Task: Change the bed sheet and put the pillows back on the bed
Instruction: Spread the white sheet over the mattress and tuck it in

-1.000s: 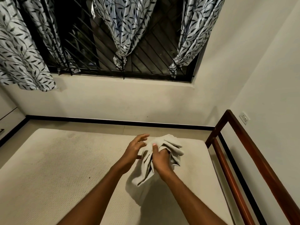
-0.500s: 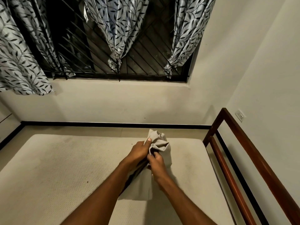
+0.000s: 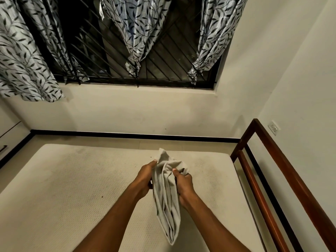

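Note:
A bunched pale grey cloth point(image 3: 166, 197) hangs between my two hands above the bare mattress point(image 3: 72, 188). My left hand point(image 3: 144, 177) grips its left side, thumb up against the top fold. My right hand point(image 3: 184, 184) grips the right side, thumb pressed into the fabric. The cloth's lower end dangles down toward the near edge. The cream, dotted mattress carries no sheet, and no pillow is in view.
A dark wooden bed rail point(image 3: 283, 180) runs along the right, close to the wall with a socket point(image 3: 273, 127). Beyond the mattress lies a strip of floor, then the wall under a barred window point(image 3: 127, 51) with leaf-patterned curtains point(image 3: 23, 60).
My left hand closed onto the cloth, which now hangs longer and narrower between both hands. The view tilted slightly upward.

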Demonstrator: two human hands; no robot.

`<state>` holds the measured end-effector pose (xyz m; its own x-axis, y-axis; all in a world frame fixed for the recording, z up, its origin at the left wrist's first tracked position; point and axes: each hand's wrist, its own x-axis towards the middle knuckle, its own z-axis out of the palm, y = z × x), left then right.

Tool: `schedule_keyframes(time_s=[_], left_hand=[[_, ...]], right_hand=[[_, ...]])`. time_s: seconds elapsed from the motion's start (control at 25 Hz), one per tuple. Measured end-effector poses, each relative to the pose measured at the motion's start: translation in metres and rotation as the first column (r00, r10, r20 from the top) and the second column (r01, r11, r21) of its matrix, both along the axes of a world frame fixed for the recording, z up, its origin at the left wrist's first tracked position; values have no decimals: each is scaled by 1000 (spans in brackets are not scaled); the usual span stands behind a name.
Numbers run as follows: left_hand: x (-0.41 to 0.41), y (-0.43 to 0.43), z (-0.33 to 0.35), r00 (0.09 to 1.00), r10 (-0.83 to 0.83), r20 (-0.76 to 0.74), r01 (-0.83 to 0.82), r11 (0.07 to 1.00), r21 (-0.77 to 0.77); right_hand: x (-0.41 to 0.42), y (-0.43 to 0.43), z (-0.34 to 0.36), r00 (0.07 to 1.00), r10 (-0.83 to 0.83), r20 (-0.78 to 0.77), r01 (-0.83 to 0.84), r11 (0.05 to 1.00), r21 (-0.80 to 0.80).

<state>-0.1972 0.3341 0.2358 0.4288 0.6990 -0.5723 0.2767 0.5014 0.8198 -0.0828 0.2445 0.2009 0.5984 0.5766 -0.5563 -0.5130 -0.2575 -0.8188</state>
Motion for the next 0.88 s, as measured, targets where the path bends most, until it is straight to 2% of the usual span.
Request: schedule_keyframes(time_s=[0.12, 0.24, 0.32, 0.4, 0.52, 0.6, 0.68, 0.72, 0.76, 0.8, 0.84, 0.88], left_hand=[[-7, 1, -5, 996, 68, 57, -68, 998, 0], [-9, -3, -5, 996, 51, 77, -55, 998, 39], [-11, -6, -7, 997, 13, 75, -18, 998, 65], [-14, -6, -9, 997, 21, 71, -26, 997, 72], [-16, 5, -3, 988, 137, 74, -143, 987, 80], [-19, 16, 4, 975, 196, 106, -205, 976, 77], [-22, 25, 10, 964, 219, 154, -231, 971, 67], [-23, 28, 14, 957, 232, 173, -244, 969, 49], [-22, 28, 18, 949, 254, 187, -263, 965, 20], [-22, 28, 22, 939, 280, 198, -283, 959, -12], [-21, 27, 25, 931, 298, 208, -297, 954, -36], [-20, 26, 26, 925, 310, 219, -307, 950, -52]], right_hand=[[-6, 4, -1, 999, -9, -53, 12, 999, 51], [-14, 6, 4, 993, 109, 44, -112, 990, 90], [-16, 6, 4, 975, 168, 149, -171, 985, 14], [-9, 4, -1, 981, 78, 178, -73, 997, -37], [8, -3, -17, 991, -132, 29, 132, 991, -20], [15, -13, -27, 978, -208, 5, 208, 977, -42], [20, -24, -31, 983, -156, 97, 165, 982, -90], [23, -29, -30, 977, -36, 210, 68, 987, -146], [25, -33, -27, 919, 157, 360, -73, 969, -237], [25, -35, -25, 782, 379, 494, -208, 907, -367], [22, -35, -19, 604, 541, 586, -272, 831, -486], [17, -33, -9, 468, 601, 647, -269, 795, -544]])
